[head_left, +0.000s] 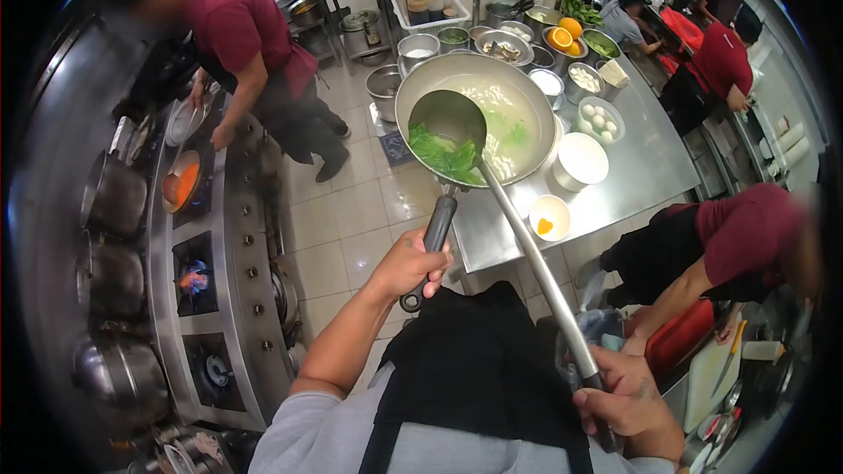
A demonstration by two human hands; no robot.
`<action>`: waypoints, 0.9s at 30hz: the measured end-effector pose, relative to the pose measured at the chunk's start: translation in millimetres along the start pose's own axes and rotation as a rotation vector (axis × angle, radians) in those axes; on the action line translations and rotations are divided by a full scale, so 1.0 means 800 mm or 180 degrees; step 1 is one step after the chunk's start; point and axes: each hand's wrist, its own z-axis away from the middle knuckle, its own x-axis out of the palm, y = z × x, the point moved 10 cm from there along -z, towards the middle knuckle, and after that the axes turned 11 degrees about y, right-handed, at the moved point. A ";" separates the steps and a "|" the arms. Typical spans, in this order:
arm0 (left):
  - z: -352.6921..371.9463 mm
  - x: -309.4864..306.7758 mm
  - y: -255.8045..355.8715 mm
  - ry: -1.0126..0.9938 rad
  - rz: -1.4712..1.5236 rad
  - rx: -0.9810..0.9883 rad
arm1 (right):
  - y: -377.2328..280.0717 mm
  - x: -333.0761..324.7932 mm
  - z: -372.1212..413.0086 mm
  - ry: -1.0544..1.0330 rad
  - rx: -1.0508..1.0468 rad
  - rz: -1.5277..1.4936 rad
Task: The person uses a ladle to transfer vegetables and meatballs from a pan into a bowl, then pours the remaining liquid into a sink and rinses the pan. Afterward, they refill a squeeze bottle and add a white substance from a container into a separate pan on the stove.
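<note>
My left hand (411, 265) is closed round the black handle of a wide pan (540, 114), which is held up near the corner of the steel table. Pale cloudy liquid with green leaves and small white pieces (505, 123) fills the pan. My right hand (622, 395) grips the dark end of a long-handled ladle (536, 259). The ladle's large round bowl is over the left part of the pan, with green leaves (442, 151) in it. Beside the pan on the table are a white container (580, 161) and a white bowl with something orange-yellow (549, 217).
A stove (237, 325) with a lit burner (194, 281) runs along the left. One person (233, 17) works there at a pan (183, 181). Another person (746, 233) leans close on my right by a cutting board (709, 373). Bowls of ingredients crowd the steel table (650, 167).
</note>
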 end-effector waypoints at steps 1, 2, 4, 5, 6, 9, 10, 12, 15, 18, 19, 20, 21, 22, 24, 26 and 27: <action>0.000 0.000 -0.001 0.0007 0.0021 -0.0014 | -0.005 -0.003 -0.001 -0.0012 -0.0005 0.0000; 0.001 0.000 -0.001 0.0020 0.0016 -0.0009 | -0.008 -0.011 -0.003 0.0063 0.0084 -0.0180; 0.002 0.002 -0.003 0.0029 0.0061 -0.0044 | -0.008 -0.029 -0.010 0.0028 0.0166 -0.0800; 0.002 0.003 -0.004 0.0038 0.0061 -0.0039 | -0.012 -0.037 -0.015 -0.0081 0.0041 -0.1096; 0.001 0.005 -0.005 0.0036 0.0043 -0.0051 | -0.013 -0.039 -0.019 -0.0185 0.0095 -0.1580; 0.001 0.010 -0.003 0.0044 0.0013 -0.0084 | -0.021 -0.044 -0.024 -0.0453 0.0053 -0.2305; 0.001 0.011 -0.005 0.0045 -0.0006 -0.0125 | -0.026 -0.046 -0.021 -0.0478 0.0061 -0.2509; -0.001 0.016 -0.004 0.0031 -0.0012 -0.0101 | -0.031 -0.055 -0.019 -0.0589 0.0020 -0.2737; -0.005 0.029 -0.002 0.0013 -0.0022 -0.0056 | -0.049 -0.073 -0.016 -0.0732 -0.0064 -0.3009; -0.015 0.040 -0.003 -0.0037 -0.0030 -0.0028 | -0.067 -0.094 -0.015 -0.0888 -0.0271 -0.3159; -0.019 0.045 -0.003 -0.0074 -0.0029 -0.0021 | -0.075 -0.103 -0.013 -0.0945 -0.0400 -0.3174; -0.021 0.050 -0.001 -0.0089 -0.0030 -0.0021 | -0.081 -0.112 -0.013 -0.1043 -0.0503 -0.3188; -0.024 0.054 0.001 -0.0066 -0.0035 -0.0063 | -0.087 -0.121 -0.012 -0.1185 -0.0569 -0.3243; -0.027 0.059 0.001 -0.0047 -0.0038 -0.0106 | -0.093 -0.132 -0.011 -0.1188 -0.0662 -0.3212; -0.037 0.066 -0.001 -0.0105 -0.0060 -0.0106 | -0.105 -0.156 -0.007 -0.1192 -0.0860 -0.3160; -0.043 0.076 -0.003 -0.0182 -0.0091 -0.0123 | -0.119 -0.180 -0.007 -0.1240 -0.1098 -0.3147; -0.046 0.080 -0.004 -0.0171 -0.0101 -0.0126 | -0.125 -0.192 -0.006 -0.1253 -0.1211 -0.3153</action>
